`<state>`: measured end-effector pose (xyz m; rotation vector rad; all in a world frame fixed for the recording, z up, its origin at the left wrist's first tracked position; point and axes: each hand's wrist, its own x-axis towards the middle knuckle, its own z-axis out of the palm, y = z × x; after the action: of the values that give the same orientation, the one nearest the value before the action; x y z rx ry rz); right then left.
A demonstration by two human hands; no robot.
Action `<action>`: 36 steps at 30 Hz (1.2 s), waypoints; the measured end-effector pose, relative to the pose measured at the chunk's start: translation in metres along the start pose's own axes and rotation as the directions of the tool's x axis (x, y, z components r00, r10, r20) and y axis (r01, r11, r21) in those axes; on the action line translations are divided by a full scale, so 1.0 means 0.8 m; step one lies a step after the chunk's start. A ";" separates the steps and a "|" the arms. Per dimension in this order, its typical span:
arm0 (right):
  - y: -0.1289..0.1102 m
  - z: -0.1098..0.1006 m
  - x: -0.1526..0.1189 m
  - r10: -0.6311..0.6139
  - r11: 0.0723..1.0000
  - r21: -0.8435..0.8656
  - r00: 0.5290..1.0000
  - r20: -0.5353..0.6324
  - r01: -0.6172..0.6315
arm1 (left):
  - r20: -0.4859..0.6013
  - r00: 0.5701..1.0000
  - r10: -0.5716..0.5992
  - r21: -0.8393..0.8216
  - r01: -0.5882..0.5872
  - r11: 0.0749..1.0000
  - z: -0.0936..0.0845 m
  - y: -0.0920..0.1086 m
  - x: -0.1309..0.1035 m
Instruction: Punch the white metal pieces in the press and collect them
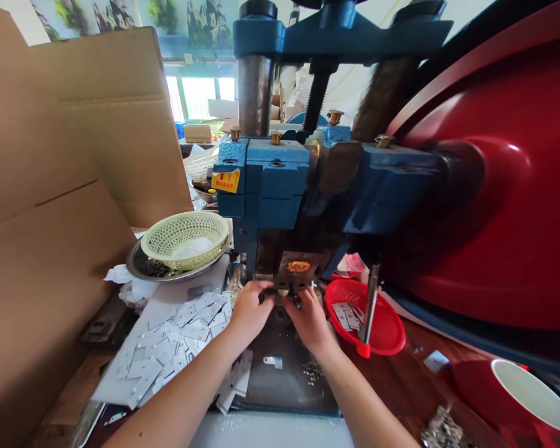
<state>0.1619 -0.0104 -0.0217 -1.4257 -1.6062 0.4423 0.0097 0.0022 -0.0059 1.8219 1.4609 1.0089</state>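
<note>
At the die of a blue punch press (275, 199), both hands work close together just under the ram block (298, 267). My left hand (252, 311) is closed, its thumb and fingers bent in at the left side of the die. From the right, my right hand (310, 320) reaches in with its fingers curled and pressed together. What either hand pinches is hidden by the fingers and the dark die. One small metal plate (273, 361) lies on the press bed (287, 389) in front of them, with tiny metal scraps beside it.
Left of the press, many flat metal plates (177, 336) are heaped on a board, below a pale green basket (186, 239) in a metal bowl. To the right are a red basket (387, 333) with plates, a metal lever (371, 305) and a big red flywheel (518, 186). Cardboard (107, 118) stands left.
</note>
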 end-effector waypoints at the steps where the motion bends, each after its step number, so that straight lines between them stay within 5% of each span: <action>1: 0.001 0.002 0.000 -0.002 1.000 0.008 1.000 0.001 0.002 | 0.033 0.999 -0.004 -0.018 0.005 1.000 -0.001 -0.001 0.002; 8: 0.003 0.009 0.006 -0.027 0.999 0.041 1.000 0.013 0.027 | 0.102 0.994 0.031 -0.046 -0.027 0.999 -0.001 -0.004 0.007; 13: -0.006 -0.015 -0.015 0.006 0.999 0.045 0.999 -0.052 -0.004 | -0.056 0.994 0.093 0.092 -0.087 0.992 -0.027 0.009 -0.019; 15: -0.008 -0.033 -0.029 0.028 0.998 0.054 0.997 -0.074 -0.024 | 0.067 0.989 0.129 0.160 -0.139 0.977 -0.037 0.015 -0.041; 18: 0.000 -0.055 -0.049 0.100 0.994 0.046 0.993 -0.060 -0.097 | 0.366 0.926 0.095 0.278 -0.206 0.938 -0.037 0.018 -0.075; 22: 0.023 -0.066 -0.066 0.151 0.987 -0.050 0.988 -0.042 -0.153 | 0.437 0.899 0.026 0.395 -0.218 0.893 -0.018 0.011 -0.097; 26: 0.034 -0.063 -0.071 0.006 0.971 -0.240 0.999 0.037 0.003 | 0.430 0.903 0.018 0.363 -0.191 0.912 -0.008 0.008 -0.099; 31: 0.028 -0.056 -0.072 -0.219 0.842 -0.468 0.963 0.159 0.269 | 0.437 0.899 0.001 0.284 -0.139 0.949 -0.006 0.009 -0.107; 36: 0.024 -0.057 -0.076 -0.283 0.799 -0.492 0.938 0.198 0.345 | 0.408 0.909 0.086 0.197 -0.180 0.964 -0.009 0.012 -0.110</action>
<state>0.2045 -0.0743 -0.0362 -1.4895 -2.1239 -0.1312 -0.0012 -0.0858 -0.0113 2.1655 1.2534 0.4957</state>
